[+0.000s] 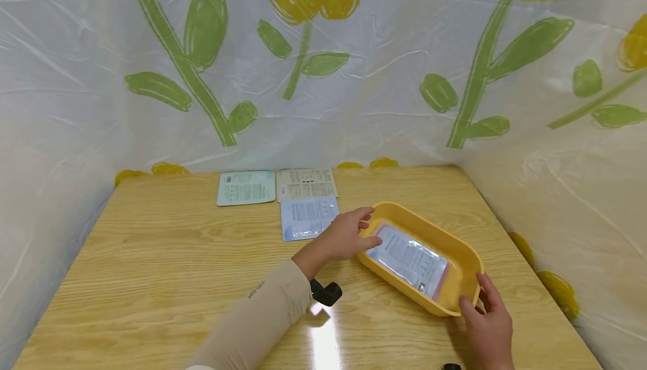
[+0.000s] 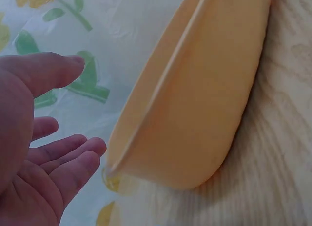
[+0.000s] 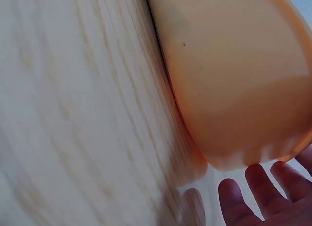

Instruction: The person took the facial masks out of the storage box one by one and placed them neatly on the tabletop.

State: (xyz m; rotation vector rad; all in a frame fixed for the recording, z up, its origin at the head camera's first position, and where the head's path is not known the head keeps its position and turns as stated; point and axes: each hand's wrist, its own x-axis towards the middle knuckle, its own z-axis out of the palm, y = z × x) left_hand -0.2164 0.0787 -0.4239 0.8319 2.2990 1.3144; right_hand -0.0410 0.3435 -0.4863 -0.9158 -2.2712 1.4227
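A yellow plastic tray (image 1: 424, 221) with rounded ends stands on the wooden table, holding flat sachets (image 1: 406, 257), a pale one on top with a pink edge showing beneath. At the tray's far left end is my left hand (image 1: 349, 234), fingers and thumb spread; in the left wrist view, its fingertips (image 2: 92, 155) are beside the tray's end. My right hand (image 1: 487, 319) holds the near right end, thumb over the rim and fingers against the outer wall. The right wrist view shows those fingertips (image 3: 256, 175) right at the wall; its thumb is hidden there.
Left of the tray lie a blue sachet (image 1: 305, 218), a beige one (image 1: 305, 183) and a mint-green one (image 1: 246, 188) towards the table's back edge. A white flower-printed sheet (image 1: 364, 106) hangs behind and along the sides of the table (image 1: 167, 257).
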